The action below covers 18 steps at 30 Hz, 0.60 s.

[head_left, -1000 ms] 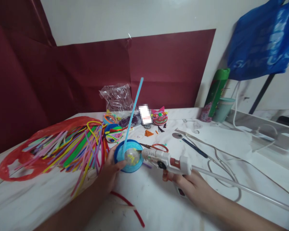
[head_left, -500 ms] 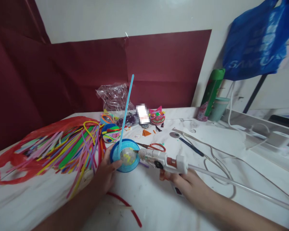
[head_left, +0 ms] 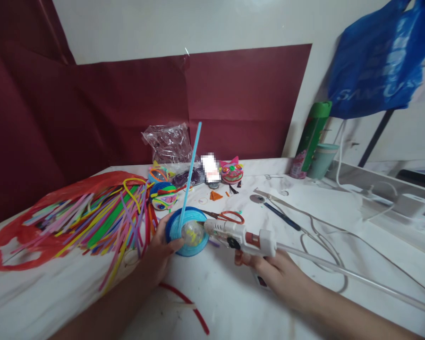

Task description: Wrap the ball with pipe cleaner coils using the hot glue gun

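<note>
My left hand [head_left: 165, 248] grips a round ball [head_left: 197, 248] wrapped in blue pipe cleaner, with a clear patch showing yellow inside. A light-blue pipe cleaner [head_left: 191, 174] sticks up from it, its upper end free. My right hand [head_left: 265, 267] is closed round the handle of a white hot glue gun [head_left: 233, 231], whose nozzle points left at the ball's right side. Whether the tip touches the ball I cannot tell. A long clear glue stick [head_left: 340, 269] runs out of the gun's back. Just behind lie orange-handled scissors [head_left: 230, 216].
Many coloured pipe cleaners [head_left: 106, 217] lie on a red plastic bag [head_left: 7, 245] at left. Decorated balls [head_left: 163, 196] and a pink-eared one [head_left: 232, 171] stand behind. A dark-handled tool [head_left: 281, 216] and cables lie right, near a green spray can [head_left: 313, 137]. A red pipe cleaner [head_left: 189, 302] lies in front.
My left hand and the ball have shifted slightly right and down. The standing light-blue pipe cleaner moved with them, its tip now lower. My right hand and the glue gun stay nearly still.
</note>
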### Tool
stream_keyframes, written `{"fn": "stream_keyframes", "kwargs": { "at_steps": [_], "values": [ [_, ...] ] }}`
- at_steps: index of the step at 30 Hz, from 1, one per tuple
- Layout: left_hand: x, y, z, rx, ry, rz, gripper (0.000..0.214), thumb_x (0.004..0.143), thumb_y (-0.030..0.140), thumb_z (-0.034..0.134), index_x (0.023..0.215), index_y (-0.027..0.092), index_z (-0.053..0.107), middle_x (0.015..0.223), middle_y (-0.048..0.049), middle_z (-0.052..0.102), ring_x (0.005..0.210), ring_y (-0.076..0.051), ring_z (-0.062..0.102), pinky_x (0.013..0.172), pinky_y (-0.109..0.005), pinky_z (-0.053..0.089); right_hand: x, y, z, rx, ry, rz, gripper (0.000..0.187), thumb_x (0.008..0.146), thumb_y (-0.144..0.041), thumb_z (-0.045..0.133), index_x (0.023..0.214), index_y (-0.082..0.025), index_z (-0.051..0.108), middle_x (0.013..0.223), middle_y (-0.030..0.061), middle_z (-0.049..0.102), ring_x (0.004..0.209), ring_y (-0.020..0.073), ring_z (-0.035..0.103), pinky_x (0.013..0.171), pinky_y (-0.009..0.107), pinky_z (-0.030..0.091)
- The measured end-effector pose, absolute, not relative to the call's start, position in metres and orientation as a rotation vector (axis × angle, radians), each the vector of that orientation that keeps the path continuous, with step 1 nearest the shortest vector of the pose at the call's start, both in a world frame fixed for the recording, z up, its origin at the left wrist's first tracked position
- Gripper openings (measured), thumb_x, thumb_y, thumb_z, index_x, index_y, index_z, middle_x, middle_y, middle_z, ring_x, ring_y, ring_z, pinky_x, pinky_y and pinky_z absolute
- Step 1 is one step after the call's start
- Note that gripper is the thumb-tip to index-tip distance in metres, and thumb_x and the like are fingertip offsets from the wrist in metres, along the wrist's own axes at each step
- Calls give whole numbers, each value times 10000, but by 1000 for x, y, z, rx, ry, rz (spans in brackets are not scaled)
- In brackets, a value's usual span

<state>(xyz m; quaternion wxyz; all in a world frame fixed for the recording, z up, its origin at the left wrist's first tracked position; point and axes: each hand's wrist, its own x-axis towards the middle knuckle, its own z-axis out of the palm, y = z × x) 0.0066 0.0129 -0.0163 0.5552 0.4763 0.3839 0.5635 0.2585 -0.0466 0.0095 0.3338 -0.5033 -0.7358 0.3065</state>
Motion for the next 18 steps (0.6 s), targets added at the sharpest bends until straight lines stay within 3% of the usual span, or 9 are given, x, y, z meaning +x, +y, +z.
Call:
{"fn": "stream_keyframes", "kwargs": {
  "at_steps": [13, 18],
  "values": [
    [5, 13, -14, 1132, 962, 1360, 735, 594, 308, 741, 1294, 294, 515, 1159, -68, 656, 1086, -336, 614, 881, -463, 529, 259, -47, 10, -1298, -1912, 778, 308, 871, -360, 382, 805, -212, 645, 718, 2, 629, 552, 132, 537, 493, 229, 470],
    [3, 15, -15, 1107, 986, 1368, 783, 592, 321, 740, 1329, 265, 481, 1140, -77, 661, 1059, -330, 622, 889, -465, 520, 259, -46, 10, -1290, -1910, 795, 314, 869, -357, 377, 806, -214, 649, 721, 4, 637, 613, 156, 576, 583, 259, 508]
  ]
}}
